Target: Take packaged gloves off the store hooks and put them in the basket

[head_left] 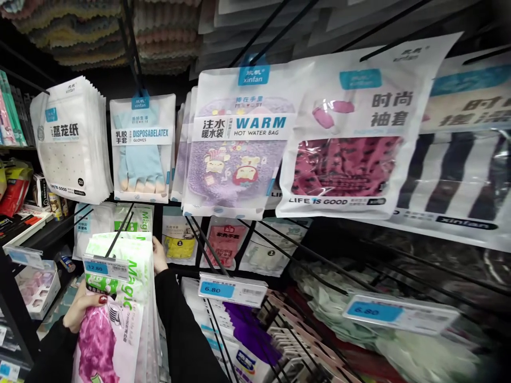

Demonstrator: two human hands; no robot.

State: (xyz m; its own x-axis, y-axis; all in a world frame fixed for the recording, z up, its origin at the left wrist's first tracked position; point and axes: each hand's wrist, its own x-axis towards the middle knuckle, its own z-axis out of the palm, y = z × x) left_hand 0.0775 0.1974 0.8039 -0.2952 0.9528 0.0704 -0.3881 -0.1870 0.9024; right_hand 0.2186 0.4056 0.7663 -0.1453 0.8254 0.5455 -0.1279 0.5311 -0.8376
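Note:
A stack of flat plastic packets with green "Magic" lettering (133, 266) hangs around a display hook at the lower left. The front packet (99, 340) shows a pink fuzzy item. My left hand (82, 308) grips the stack's left side, its red-nailed thumb across the front and its other fingers hidden behind. Round the upper right edge of the same stack goes my right hand (159, 256), whose fingertips are mostly out of sight behind the packets. A price tag reading 12.80 (106, 267) stands at the hook's tip, in front of the packets.
Above hang latex glove packs (141, 149), hot water bag packs (239, 143) and sleeve cover packs (351, 133). Price tags reading 6.80 (232, 290) stick out on hooks to the right. A white box (38, 290) sits on the left shelf.

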